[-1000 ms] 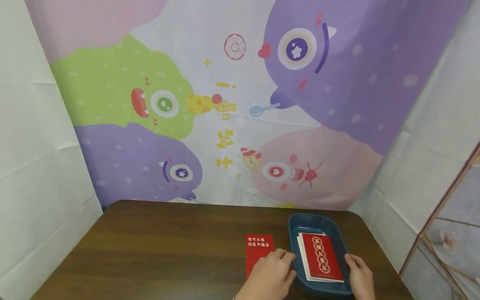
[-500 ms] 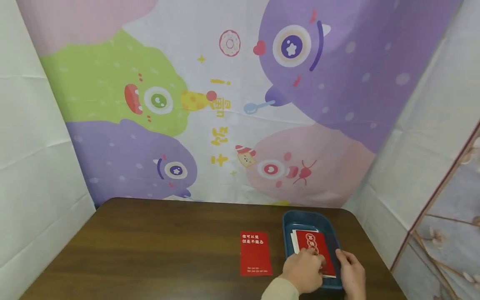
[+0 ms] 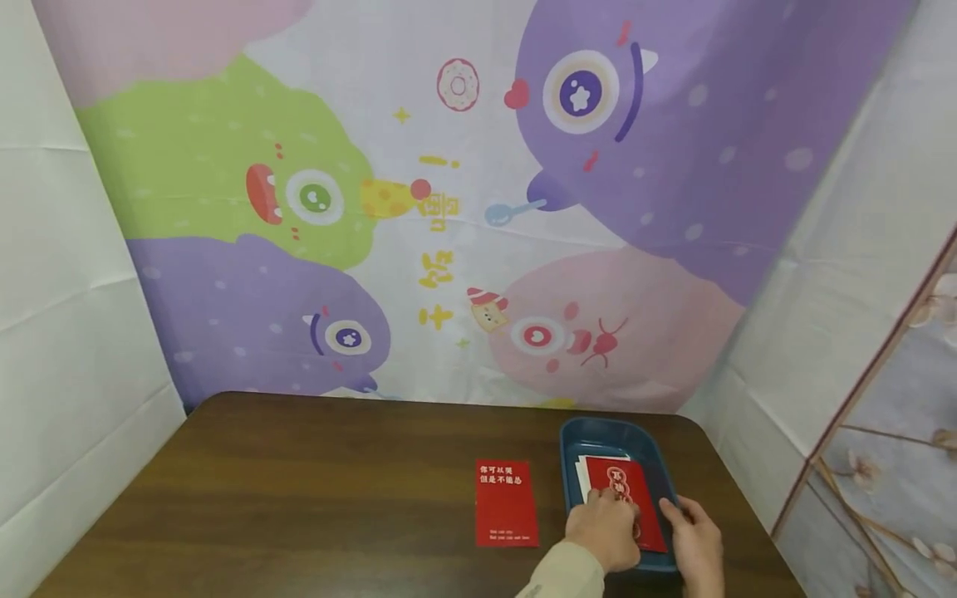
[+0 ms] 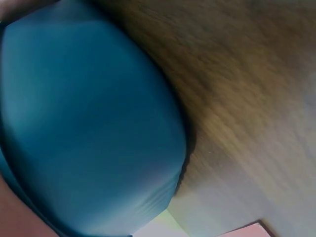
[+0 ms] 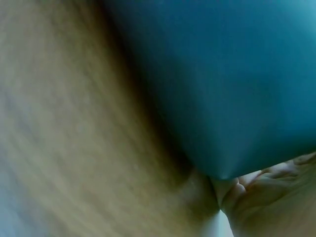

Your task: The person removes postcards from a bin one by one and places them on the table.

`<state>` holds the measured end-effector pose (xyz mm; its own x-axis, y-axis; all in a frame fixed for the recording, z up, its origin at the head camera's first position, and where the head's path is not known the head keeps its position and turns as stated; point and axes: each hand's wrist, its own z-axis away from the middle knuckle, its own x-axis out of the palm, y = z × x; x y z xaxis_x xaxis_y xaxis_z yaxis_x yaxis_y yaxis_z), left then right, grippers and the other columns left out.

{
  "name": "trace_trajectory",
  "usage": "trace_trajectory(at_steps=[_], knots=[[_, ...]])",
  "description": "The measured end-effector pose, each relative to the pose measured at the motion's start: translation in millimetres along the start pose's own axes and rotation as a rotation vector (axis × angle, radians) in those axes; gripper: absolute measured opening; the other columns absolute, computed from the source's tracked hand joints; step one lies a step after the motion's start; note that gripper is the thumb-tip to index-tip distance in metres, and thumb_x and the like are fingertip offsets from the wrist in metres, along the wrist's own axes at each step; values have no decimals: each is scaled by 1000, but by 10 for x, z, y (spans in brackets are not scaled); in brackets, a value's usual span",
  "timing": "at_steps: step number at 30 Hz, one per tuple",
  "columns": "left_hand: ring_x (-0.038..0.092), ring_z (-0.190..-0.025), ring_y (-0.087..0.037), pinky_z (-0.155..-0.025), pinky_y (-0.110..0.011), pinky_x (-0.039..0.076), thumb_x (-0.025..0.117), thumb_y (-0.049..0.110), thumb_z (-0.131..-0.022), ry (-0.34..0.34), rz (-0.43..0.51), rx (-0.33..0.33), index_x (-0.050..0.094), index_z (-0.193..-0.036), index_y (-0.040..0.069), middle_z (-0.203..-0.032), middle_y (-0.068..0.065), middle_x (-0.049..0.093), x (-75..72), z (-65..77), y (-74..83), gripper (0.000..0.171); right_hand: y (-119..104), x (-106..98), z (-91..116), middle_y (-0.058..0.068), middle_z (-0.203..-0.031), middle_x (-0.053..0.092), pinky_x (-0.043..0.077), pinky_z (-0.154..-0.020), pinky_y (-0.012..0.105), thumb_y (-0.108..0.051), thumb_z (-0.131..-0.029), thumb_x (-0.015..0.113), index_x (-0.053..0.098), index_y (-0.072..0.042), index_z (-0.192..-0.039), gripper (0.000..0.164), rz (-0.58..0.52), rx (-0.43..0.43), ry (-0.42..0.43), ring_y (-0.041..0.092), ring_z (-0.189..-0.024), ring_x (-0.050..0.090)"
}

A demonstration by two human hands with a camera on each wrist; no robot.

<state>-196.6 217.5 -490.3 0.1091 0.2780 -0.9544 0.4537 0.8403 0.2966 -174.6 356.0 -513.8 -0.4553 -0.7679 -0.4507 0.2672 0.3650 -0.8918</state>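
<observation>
The right hand [image 3: 697, 544] grips the tray [image 3: 604, 433]; the left hand's [image 3: 604, 531] hold I cannot tell; too deep a pinch could drag several stacked cards [image 3: 643, 498].

You're viewing smooth, satin-sheened, plastic-looking tray [image 3: 609, 436]; red cards [image 3: 507, 505] looking papery; table [image 3: 299, 490] showing wood grain; backdrop [image 3: 463, 257] resembling creased cloth.

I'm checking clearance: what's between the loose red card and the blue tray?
In the head view, bare tabletop lies between the red card and blue tray; the left sleeve borders its near end.
</observation>
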Motion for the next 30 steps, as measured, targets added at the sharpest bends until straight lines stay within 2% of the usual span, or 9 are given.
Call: trace_trajectory(at_steps=[6,16,20,23,25,28,30], knots=[[48,-86,-18,-66,-38,53,83,34,-64,7,16,-28,70,-94,32,-98,4,61,7,-10,-3,33,-5,-17,-6,29,-122,57,46,-73,35,-44,-98,51,50,6,-133,61,-20,16,-48,26,-93,57],[49,-86,-19,-65,-37,54,84,37,-62,35,-20,-49,71,-105,34,-100,1,58,-4,19,-13,45,-24,-1,8,31,-120,57,43,-76,38,-46,-99,49,51,6,-130,61,-10,-2,-37,32,-96,56],[54,-94,-19,-69,-38,55,80,36,-66,32,-41,0,72,-104,34,-109,6,64,14,13,-42,39,-29,24,12,34,-125,54,42,-79,42,-45,-99,47,49,7,-131,61,-29,1,-32,38,-105,53],[55,-100,-19,-73,-38,56,75,38,-73,54,-68,49,72,-101,35,-114,10,65,24,29,-60,28,-32,31,12,36,-129,50,40,-86,47,-43,-100,47,49,7,-131,60,-40,-2,-22,40,-110,49],[57,-107,-22,-74,-39,57,71,40,-78,91,-80,68,72,-103,37,-118,9,65,34,48,-67,25,-33,31,7,36,-132,48,37,-92,52,-44,-100,46,47,8,-132,61,-50,5,-29,42,-115,46],[57,-116,-34,-68,-41,59,64,44,-86,158,-88,72,70,-111,40,-128,1,62,43,84,-67,26,-27,30,0,37,-136,45,32,-99,56,-45,-100,46,46,8,-133,63,-66,8,-40,44,-121,42],[60,-112,-38,-63,-40,60,61,45,-89,194,-87,70,68,-115,41,-129,-3,61,49,108,-66,27,-15,32,-3,37,-137,44,31,-100,57,-44,-100,46,47,9,-133,62,-67,1,-41,44,-122,41]])
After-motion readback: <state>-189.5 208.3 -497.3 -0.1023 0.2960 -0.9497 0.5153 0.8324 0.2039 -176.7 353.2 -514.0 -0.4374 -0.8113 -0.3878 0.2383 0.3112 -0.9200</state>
